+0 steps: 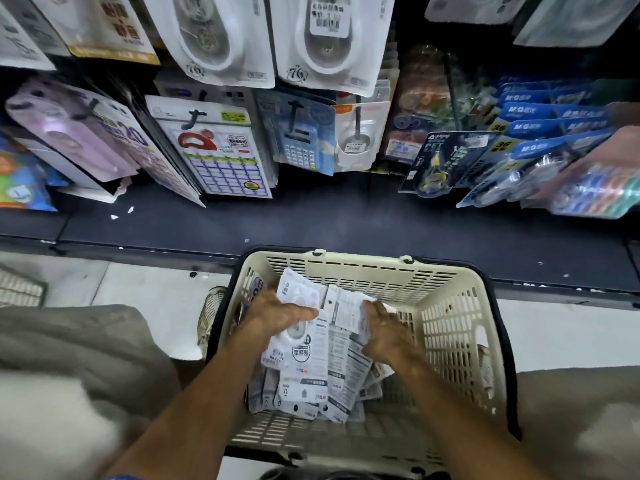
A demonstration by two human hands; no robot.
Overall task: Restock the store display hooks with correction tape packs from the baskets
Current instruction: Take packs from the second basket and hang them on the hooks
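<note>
A cream plastic basket (pixel 450 306) sits on the floor below me, holding a heap of white correction tape packs (pixel 304 386). Both my hands are down inside it. My left hand (pixel 277 315) grips a bunch of packs at their upper left, thumb across the top one. My right hand (pixel 384 327) closes on the right edge of the same bunch, with a pack (pixel 346 310) turned back side up under its fingers. Above, correction tape packs (pixel 322 39) hang on the display hooks.
A dark shelf ledge (pixel 346 216) runs between the basket and the hanging goods. Calculators (pixel 298 140), sticker sheets (pixel 225 157) and blue packs (pixel 540 133) hang in the lower row. Another basket's corner (pixel 20 289) shows at far left. My knees flank the basket.
</note>
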